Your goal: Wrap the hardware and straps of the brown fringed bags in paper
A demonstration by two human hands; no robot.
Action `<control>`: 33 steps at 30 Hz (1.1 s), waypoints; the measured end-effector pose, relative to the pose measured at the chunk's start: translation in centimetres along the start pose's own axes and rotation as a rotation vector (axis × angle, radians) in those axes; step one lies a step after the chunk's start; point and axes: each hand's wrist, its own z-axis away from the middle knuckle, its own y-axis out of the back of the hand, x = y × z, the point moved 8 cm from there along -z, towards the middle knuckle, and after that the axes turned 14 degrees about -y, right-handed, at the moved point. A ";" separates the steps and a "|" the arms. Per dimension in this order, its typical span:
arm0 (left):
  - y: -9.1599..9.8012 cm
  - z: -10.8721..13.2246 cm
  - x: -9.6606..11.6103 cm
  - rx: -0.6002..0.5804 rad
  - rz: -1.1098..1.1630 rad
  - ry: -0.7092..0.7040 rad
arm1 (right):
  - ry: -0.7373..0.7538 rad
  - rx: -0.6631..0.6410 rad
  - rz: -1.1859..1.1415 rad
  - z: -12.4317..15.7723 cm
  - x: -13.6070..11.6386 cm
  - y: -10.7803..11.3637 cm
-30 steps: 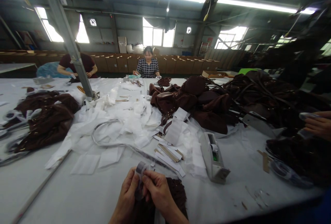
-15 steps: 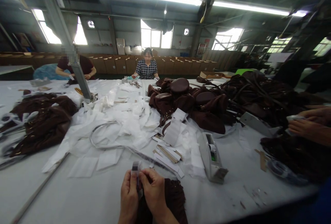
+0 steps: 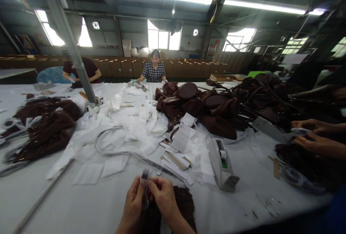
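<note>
At the front of the table, both hands meet on a small strap-like loop [image 3: 146, 175], dark with a pale, see-through wrap around it. My left hand [image 3: 134, 195] pinches it between thumb and fingers from the left. From the right, my right hand [image 3: 162, 193] has its fingertips closed against the same piece. Its lower part is partly covered by the fingers. Beneath my wrists lies a dark brown gathered fabric bag [image 3: 184, 205]. Beyond the hands are flat card strips [image 3: 175, 160] and a grey tape dispenser [image 3: 224, 165].
Brown bags [image 3: 189, 104] are heaped at centre right, and another brown bag [image 3: 54, 129] lies left. White wrapping sheets [image 3: 135, 126] spread mid-table near a metal post [image 3: 72, 43]. Co-worker's hands [image 3: 313, 133] work at right; two people sit across the table.
Both my hands and the wrapped loop have shifted slightly, with the loop now leaning more to the right. The co-worker's hands at right have moved a little left.
</note>
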 end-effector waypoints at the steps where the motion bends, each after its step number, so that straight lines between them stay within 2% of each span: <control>1: -0.1 0.1 0.0 0.017 0.055 0.010 | -0.061 -0.040 -0.101 -0.2 0.6 -0.2; 5: -0.1 0.4 -0.5 0.118 0.212 0.093 | -0.194 -0.077 -0.321 -0.8 2.6 -0.7; 8: -0.7 0.2 -0.3 0.036 0.257 0.151 | -0.186 -0.070 -0.355 -1.4 3.1 -0.5; 10: -1.1 0.0 -0.1 -0.048 0.273 0.184 | -0.139 -0.008 -0.295 -2.0 2.9 0.4; 13: -1.2 0.0 -0.1 -0.133 0.268 0.232 | -0.058 0.025 -0.068 -2.6 1.6 1.3; 16: -1.7 0.4 -0.5 -0.229 0.281 0.299 | 0.003 0.042 0.170 -2.5 0.3 1.7; 18: -2.2 0.8 -0.9 -0.274 0.315 0.331 | 0.042 0.100 0.282 -2.0 -0.2 2.0; 20: -2.4 1.2 -1.5 -0.279 0.351 0.345 | 0.078 0.180 0.353 -1.4 -0.3 2.1; 22: -2.4 1.5 -2.0 -0.260 0.361 0.352 | 0.090 0.206 0.379 -0.8 -0.1 2.2; 24: -1.9 1.7 -2.3 -0.239 0.342 0.358 | 0.083 0.130 0.356 -0.4 0.1 2.7; 25: -1.6 1.7 -2.3 -0.231 0.324 0.361 | 0.087 0.089 0.334 -0.2 0.0 3.6; 26: -1.2 1.7 -2.3 -0.226 0.305 0.365 | 0.100 0.092 0.313 0.0 -0.4 5.4; 27: -0.8 1.6 -2.1 -0.219 0.290 0.367 | 0.118 0.168 0.295 0.4 -1.1 8.3; 28: -0.5 1.5 -2.0 -0.216 0.276 0.374 | 0.133 0.312 0.278 1.0 -1.8 12.2; 30: 0.1 1.2 -2.0 -0.182 0.253 0.393 | 0.146 0.726 0.245 3.7 -3.2 21.5; 31: 0.3 1.3 -2.2 -0.164 0.238 0.409 | 0.131 0.877 0.227 5.2 -3.5 25.6; 33: 0.3 1.6 -2.6 -0.138 0.207 0.441 | 0.087 1.034 0.218 7.4 -3.4 32.0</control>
